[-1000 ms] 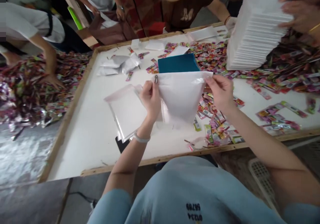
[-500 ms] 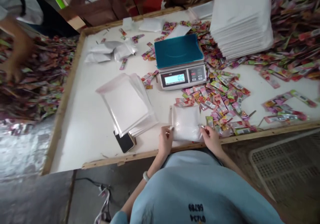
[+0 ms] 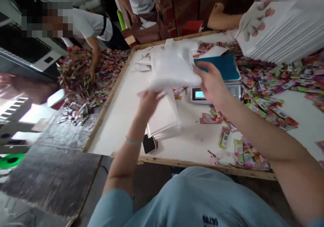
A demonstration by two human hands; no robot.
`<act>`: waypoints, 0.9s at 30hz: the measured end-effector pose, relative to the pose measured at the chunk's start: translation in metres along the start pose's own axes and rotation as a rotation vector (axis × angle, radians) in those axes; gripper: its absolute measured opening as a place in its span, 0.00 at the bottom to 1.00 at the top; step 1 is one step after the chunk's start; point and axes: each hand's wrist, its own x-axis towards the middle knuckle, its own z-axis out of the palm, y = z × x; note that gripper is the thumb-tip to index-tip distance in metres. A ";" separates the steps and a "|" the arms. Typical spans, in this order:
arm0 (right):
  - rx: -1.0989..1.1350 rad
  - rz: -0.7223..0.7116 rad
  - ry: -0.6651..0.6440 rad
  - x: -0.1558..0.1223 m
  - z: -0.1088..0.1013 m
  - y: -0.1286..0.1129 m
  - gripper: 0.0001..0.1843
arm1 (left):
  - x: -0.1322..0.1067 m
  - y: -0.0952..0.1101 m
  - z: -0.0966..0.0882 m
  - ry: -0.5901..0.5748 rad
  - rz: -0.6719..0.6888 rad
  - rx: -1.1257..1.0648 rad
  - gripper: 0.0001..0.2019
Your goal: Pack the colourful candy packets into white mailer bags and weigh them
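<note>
Head view: white pouch (image 3: 172, 68) is off the bench (image 3: 118, 119) now; half a second ago it lay flat at the near edge with a hand at each side. Now it's up in the air, left of the scale (image 3: 224, 66), above the far end of the clear-bag stack (image 3: 163, 117). So it's being carried, not resting on anything. Right hand (image 3: 211, 81): grip pinches the pouch's right edge between thumb and fingers. Left hand (image 3: 148, 102): fingertips at the near-left corner, blurred, can't tell if that grip is pinching. Counts: 1 pouch in hand, 1 scale, 1 phone (image 3: 149, 144), 1 clear-bag stack (sheets not countable), 1 tall white stack (image 3: 275, 34) with a co-worker's gloved hand (image 3: 254, 21) on it. Sachets (image 3: 224, 137): too many to count. Far packets (image 3: 141, 66): partly hidden, no count.
</note>
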 end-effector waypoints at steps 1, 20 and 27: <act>-0.024 0.032 -0.064 0.023 0.015 -0.007 0.23 | 0.022 -0.002 -0.017 0.043 -0.019 0.001 0.20; -1.689 -0.090 0.144 -0.108 -0.263 0.126 0.27 | -0.102 -0.116 0.195 -0.533 0.063 0.987 0.25; -1.719 0.098 0.304 -0.064 -0.234 0.139 0.39 | -0.071 -0.155 0.191 -0.672 -0.070 0.931 0.24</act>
